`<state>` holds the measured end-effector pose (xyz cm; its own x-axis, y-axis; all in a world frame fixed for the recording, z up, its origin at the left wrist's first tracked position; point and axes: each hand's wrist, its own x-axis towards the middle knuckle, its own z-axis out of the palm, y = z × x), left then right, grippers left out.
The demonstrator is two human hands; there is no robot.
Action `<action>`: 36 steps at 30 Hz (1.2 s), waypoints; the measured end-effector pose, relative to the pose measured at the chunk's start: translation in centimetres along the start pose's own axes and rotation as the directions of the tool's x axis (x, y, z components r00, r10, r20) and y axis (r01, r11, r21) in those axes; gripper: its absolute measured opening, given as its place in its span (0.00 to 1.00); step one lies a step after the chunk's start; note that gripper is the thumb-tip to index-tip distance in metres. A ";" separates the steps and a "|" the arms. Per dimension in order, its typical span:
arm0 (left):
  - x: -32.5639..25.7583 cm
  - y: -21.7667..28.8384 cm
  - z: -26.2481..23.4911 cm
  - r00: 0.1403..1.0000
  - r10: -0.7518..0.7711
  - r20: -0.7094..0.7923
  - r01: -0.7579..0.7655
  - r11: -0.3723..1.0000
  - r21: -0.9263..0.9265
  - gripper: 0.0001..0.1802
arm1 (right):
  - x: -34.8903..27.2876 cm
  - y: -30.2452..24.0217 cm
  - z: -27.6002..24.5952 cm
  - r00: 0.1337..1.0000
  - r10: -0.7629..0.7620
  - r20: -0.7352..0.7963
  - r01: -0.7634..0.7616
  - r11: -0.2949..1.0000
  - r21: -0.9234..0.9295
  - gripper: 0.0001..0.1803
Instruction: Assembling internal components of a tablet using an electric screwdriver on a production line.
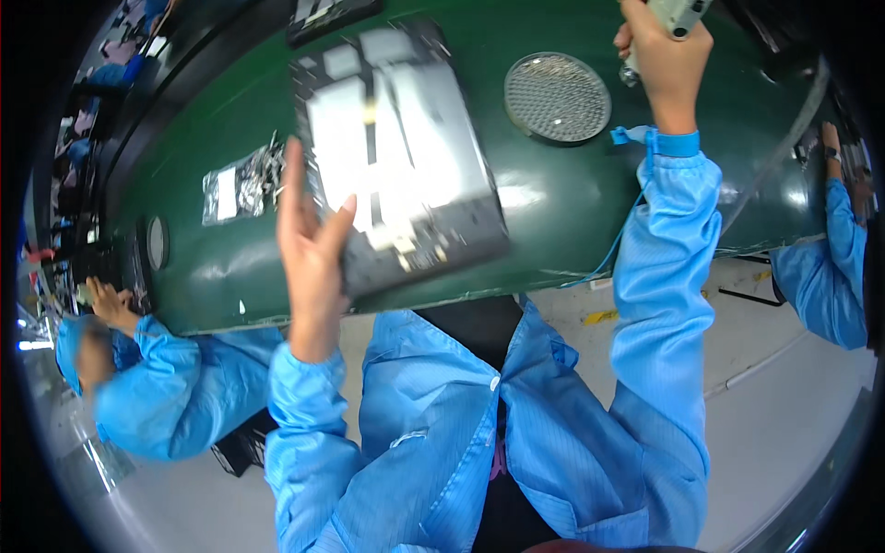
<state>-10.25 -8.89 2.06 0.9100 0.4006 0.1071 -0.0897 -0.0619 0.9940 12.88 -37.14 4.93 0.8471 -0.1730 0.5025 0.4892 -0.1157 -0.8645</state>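
Observation:
An opened tablet [406,157], its black frame and silver inner panels bared, lies at an angle on the green table and is smeared by motion. My left hand [313,244] grips its left edge, thumb over the inner side, index finger stretched along the outside; the other fingers are mostly hidden. Up at the far right, my right hand [671,60] is wrapped round a pale grey power screwdriver [684,17] with a metal nose. Between this hand and the tablet sits a round dish [557,97] covered with small round bits. A blue strap circles my right wrist.
Left of the tablet lies a clear bag [241,189] of small metallic parts. Another dark device [330,17] is at the far edge. A grey hose [784,152] crosses the green table [562,221] at right. Co-workers in blue sit at left [184,396] and right [825,276].

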 end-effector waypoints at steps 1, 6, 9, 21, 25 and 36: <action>-2.2 -0.7 -0.5 0.999 0.007 0.041 -0.010 0.997 0.076 0.48 | 0.0 -0.7 -0.2 1.000 0.007 0.007 -0.007 1.000 -0.026 0.08; -9.2 -1.4 0.8 0.988 -0.130 0.086 0.137 0.988 -0.072 0.50 | -0.9 -0.1 1.3 0.998 -0.012 0.061 0.008 0.998 0.058 0.07; -8.8 -1.3 1.8 0.987 -0.079 0.138 0.089 0.994 -0.069 0.47 | -0.5 1.3 1.0 0.979 -0.129 0.156 0.121 0.991 0.061 0.11; 2.5 -2.5 -7.5 0.897 0.439 0.055 -0.303 0.519 0.799 0.10 | -1.8 -0.4 1.8 0.979 -0.022 0.203 0.003 0.995 0.098 0.14; 9.9 -1.9 -11.4 0.894 0.323 0.309 -0.402 0.276 0.873 0.11 | -2.0 -0.8 2.3 0.952 -0.058 0.302 0.014 0.989 0.146 0.13; 13.1 -3.4 -12.9 0.752 0.478 0.454 -0.594 0.191 0.782 0.10 | -3.2 -1.6 3.2 0.945 0.002 0.326 -0.108 0.946 0.307 0.13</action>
<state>-3.27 8.35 0.36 0.8252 -0.1435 0.5462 -0.2407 -0.9643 0.1104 10.02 -33.30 4.66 0.8694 0.1552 0.4691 0.4351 0.2095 -0.8757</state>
